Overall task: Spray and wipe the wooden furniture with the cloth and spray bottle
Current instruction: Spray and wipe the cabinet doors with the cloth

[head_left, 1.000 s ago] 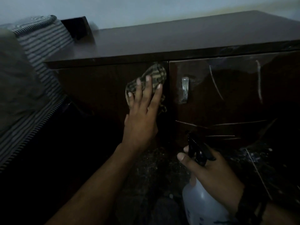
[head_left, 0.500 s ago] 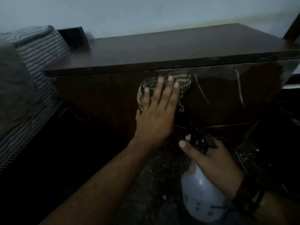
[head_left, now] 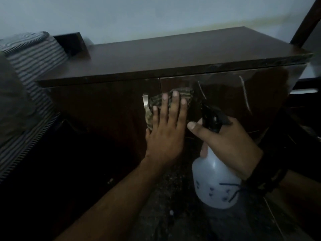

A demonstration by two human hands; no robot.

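On the cabinet front: the left hand (head_left: 166, 129) presses a cloth (head_left: 156, 103) flat against the dark wood, with the fingers straight and spread.
Cloth: striped, crumpled, it lies at the seam between the two doors, under the fingers, and its left edge touches the metal handle (head_left: 145, 100).
Left hand grip: open palm, it pushes on the cloth and does not curl around it.
Right hand: the right hand (head_left: 225, 141) holds the spray bottle (head_left: 213, 185) by the neck, fingers wrapped around it, thumb pointing to the left.
Spray bottle: white body with a black spray head (head_left: 211, 117), held upright in the air just to the right of the left hand, in front of the right door.
Cabinet: the cabinet (head_left: 173, 56) is dark brown, with a glossy flat top; the right door (head_left: 243, 94) shows pale curved streaks.
Wrist: a dark band (head_left: 265, 174) is around the right wrist.
Left side: a striped fabric (head_left: 33, 54) rests beside the cabinet.
Floor: the speckled floor (head_left: 173, 206) is below the hands, very dim.
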